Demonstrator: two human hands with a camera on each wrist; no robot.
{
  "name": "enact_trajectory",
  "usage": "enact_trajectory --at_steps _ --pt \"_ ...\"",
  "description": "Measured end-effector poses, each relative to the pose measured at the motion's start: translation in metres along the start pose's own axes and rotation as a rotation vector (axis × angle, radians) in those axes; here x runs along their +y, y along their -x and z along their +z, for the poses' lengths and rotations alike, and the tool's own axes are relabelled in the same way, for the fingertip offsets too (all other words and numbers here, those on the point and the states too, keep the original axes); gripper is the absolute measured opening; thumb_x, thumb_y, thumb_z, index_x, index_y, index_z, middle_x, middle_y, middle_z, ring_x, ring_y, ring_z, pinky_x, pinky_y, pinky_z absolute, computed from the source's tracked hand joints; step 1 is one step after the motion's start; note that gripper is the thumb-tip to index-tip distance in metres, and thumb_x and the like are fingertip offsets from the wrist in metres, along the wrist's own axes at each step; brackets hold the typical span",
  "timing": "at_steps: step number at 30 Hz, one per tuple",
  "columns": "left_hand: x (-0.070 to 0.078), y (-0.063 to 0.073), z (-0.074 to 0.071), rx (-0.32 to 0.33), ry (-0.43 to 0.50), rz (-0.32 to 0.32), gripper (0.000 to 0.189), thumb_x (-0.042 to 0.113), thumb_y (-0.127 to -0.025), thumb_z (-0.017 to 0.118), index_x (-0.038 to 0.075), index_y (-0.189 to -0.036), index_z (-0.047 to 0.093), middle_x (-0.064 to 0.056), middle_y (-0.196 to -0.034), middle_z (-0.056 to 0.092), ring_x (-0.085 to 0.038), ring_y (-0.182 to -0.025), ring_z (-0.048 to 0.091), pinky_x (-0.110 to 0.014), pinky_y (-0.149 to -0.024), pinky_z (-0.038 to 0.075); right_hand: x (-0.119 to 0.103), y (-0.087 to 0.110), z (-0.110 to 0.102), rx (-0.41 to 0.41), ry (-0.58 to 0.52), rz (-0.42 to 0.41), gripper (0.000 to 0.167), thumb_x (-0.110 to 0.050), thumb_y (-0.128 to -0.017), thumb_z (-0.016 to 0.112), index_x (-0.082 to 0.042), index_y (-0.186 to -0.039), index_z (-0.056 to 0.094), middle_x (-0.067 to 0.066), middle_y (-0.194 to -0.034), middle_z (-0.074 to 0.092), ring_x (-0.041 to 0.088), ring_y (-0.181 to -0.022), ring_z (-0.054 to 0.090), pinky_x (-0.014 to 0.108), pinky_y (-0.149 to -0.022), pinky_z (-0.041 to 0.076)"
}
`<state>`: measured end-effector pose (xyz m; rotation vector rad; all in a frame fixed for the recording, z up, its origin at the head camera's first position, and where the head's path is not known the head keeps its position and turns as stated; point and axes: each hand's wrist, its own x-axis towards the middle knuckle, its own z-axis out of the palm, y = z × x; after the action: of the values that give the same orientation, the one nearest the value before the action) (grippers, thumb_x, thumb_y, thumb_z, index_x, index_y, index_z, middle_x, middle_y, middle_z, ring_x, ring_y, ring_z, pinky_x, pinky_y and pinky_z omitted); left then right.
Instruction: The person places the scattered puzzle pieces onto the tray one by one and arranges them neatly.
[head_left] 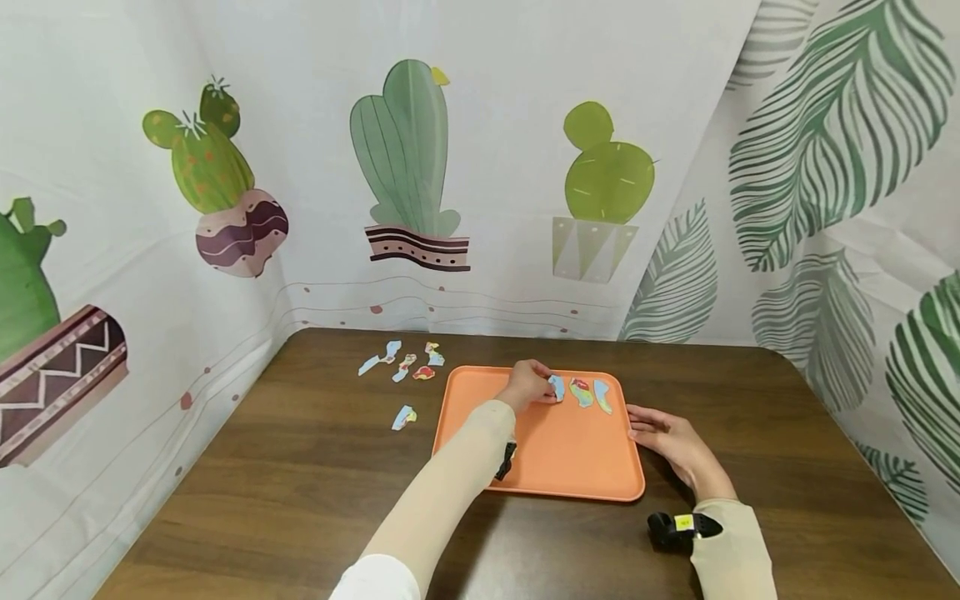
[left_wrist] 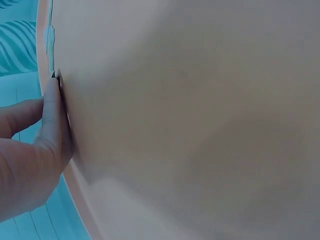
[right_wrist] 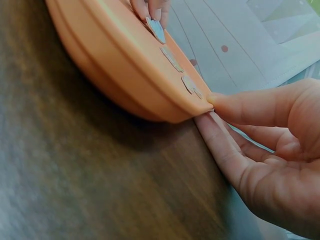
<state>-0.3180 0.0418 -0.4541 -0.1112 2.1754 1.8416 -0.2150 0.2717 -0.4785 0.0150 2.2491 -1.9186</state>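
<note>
My left hand (head_left: 527, 385) reaches over the orange tray (head_left: 570, 471) and pinches a light blue puzzle piece (head_left: 557, 387) near the tray's far side. In the right wrist view that piece (right_wrist: 157, 31) stands tilted under the fingertips. To its right on the tray lie a piece with red and green print (head_left: 581, 392) and a narrow blue and yellow-green piece (head_left: 602, 397). My right hand (head_left: 678, 443) holds the tray's right rim between thumb and finger, as the right wrist view shows up close. The left wrist view has the left hand (left_wrist: 35, 150) low against the tray surface.
Left of the tray, several printed puzzle pieces (head_left: 423, 373) lie scattered on the brown wooden table (head_left: 300, 483). One piece (head_left: 403, 417) lies nearer, apart from them. A white cloth with cactus and leaf prints (head_left: 510, 167) hangs behind the table.
</note>
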Motion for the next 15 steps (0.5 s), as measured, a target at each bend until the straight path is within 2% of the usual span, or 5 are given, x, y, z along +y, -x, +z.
enact_trajectory --at_steps 15 --pt "-0.0022 0.0001 0.002 0.013 -0.06 0.053 0.028 -0.017 -0.083 0.062 -0.008 -0.109 0.064 -0.018 -0.103 0.062 -0.026 -0.077 0.067 -0.03 -0.067 0.06 0.0015 -0.0013 -0.001 -0.008 0.006 -0.004 0.06 -0.006 -0.093 0.063 0.011 -0.143 0.034 0.028 -0.133 0.05 -0.002 -0.097 0.06 0.018 -0.084 0.052"
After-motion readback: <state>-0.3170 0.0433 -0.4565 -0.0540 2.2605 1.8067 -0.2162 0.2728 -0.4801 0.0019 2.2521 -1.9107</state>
